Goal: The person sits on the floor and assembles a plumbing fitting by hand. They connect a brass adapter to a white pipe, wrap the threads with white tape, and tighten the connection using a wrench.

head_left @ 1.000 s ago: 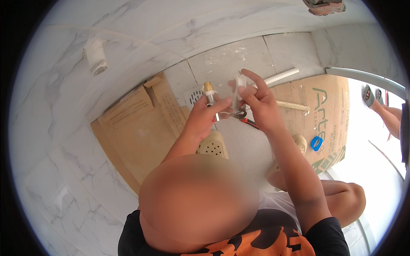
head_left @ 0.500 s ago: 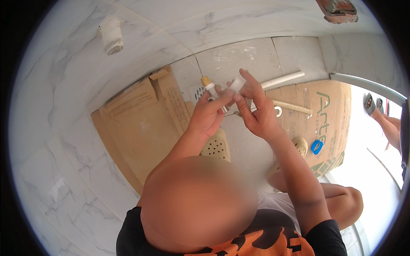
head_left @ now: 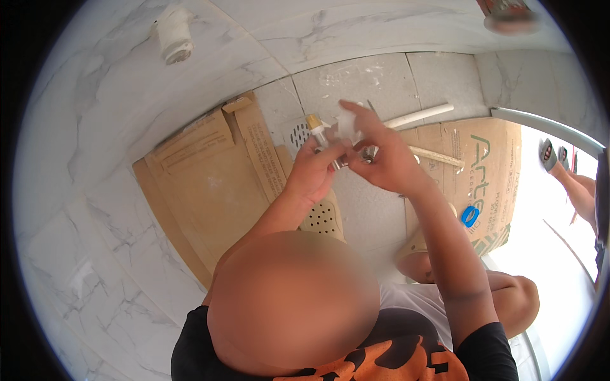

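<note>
My left hand point(head_left: 310, 170) is closed around a shiny metal tap-like fitting point(head_left: 319, 138), held tilted above the floor. The fitting's far end is yellow, with a white band just below it. Close beside it, my right hand point(head_left: 386, 155) has its index finger stretched forward and its thumb bent in toward the left fingers. Between the two hands is a whitish, see-through film point(head_left: 345, 127), smeared by motion. It seems pinched by the right fingers, and its exact kind is unclear. The fingers hide much of the fitting's lower part.
Flattened cardboard point(head_left: 206, 190) covers the floor at left, another sheet point(head_left: 438, 190) at right. On or near the right sheet lie a white pipe point(head_left: 422, 115), a beige stick point(head_left: 438, 157) and a blue ring point(head_left: 470, 216). A floor drain point(head_left: 298, 135) sits behind my left hand. Another person's legs point(head_left: 575, 190) show at far right.
My right hand has turned and drawn in toward the fitting, its thumb now bent inward. The whitish film has shifted slightly left with it. My left hand still holds the fitting.
</note>
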`<action>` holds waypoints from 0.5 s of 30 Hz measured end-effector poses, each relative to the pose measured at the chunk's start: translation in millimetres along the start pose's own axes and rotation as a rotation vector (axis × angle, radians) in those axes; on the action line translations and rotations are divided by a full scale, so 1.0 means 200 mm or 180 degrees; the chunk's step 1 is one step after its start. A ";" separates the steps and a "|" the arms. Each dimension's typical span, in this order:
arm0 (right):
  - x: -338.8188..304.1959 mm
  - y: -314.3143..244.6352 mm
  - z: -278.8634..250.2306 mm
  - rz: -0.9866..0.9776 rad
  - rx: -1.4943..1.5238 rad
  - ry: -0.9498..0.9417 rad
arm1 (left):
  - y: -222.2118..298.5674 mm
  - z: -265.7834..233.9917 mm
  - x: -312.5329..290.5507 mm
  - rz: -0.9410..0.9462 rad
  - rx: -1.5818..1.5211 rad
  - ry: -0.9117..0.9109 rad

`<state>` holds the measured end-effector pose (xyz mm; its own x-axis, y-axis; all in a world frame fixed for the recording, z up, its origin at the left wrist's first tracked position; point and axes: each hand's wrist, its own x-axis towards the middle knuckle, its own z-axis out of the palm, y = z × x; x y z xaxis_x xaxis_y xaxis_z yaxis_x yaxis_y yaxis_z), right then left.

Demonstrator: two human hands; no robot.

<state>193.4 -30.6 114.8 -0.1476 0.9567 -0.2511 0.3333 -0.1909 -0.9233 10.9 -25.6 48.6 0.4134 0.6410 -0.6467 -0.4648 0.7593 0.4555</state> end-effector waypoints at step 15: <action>0.02 0.06 0.08 0.0527 0.1435 0.0954 | 0.04 -0.04 0.01 0.0752 0.1563 -0.0052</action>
<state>182.4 -33.6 97.7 0.1656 0.9140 -0.3703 -0.1110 -0.3558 -0.9279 2.9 -18.6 46.0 0.3560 0.7992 -0.4843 -0.1279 0.5551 0.8219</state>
